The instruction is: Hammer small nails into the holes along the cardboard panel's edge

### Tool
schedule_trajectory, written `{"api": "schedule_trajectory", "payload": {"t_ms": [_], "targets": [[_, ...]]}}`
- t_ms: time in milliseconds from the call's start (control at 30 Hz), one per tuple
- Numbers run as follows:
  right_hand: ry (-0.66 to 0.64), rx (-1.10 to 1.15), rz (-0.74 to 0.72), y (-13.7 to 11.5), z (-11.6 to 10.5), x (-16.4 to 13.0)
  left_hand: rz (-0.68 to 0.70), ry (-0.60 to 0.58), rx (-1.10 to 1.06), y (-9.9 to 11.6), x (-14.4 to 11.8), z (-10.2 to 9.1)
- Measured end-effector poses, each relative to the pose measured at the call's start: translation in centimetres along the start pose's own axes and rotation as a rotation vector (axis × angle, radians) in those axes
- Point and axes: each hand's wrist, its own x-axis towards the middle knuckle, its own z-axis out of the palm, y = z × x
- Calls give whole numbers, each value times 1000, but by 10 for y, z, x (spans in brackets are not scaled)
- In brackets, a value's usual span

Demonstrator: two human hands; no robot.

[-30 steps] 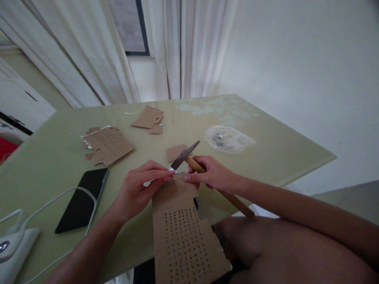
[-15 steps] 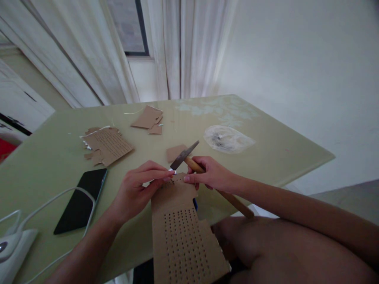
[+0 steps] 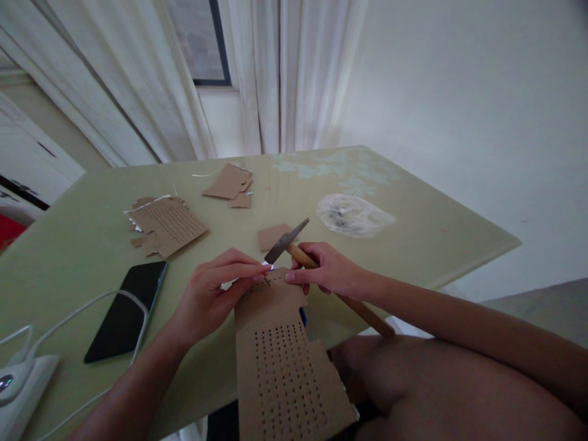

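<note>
My left hand [image 3: 218, 291] is closed in a pinch on a thin dark nail [image 3: 267, 281], whose point meets the far end of a brown cardboard piece [image 3: 269, 309]. Rows of small holes run down the cardboard, which reaches toward me past the table edge. My right hand [image 3: 321, 269] is wrapped round the wooden handle of a hammer [image 3: 288, 240], and its thumb rests on the cardboard's far right corner. The metal hammer head hovers just above the left fingertips. Something blue, mostly hidden, peeks out under the cardboard's right side.
On the pale green table [image 3: 413, 239] lie a holed cardboard scrap [image 3: 172, 226], another stack of scraps [image 3: 228, 182] and a small piece [image 3: 272, 236]. A clear plastic bag [image 3: 353, 215] sits at right. A phone [image 3: 126, 312], white cable and power strip [image 3: 27, 389] are at left.
</note>
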Motion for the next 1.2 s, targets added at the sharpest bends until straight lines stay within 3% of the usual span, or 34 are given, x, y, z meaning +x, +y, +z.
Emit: {"api": "schedule_trajectory", "payload": {"t_ms": [1200], "targets": [[-7,-78,-3,-6,0,-1,-1,-5,50,10,1,4]]}}
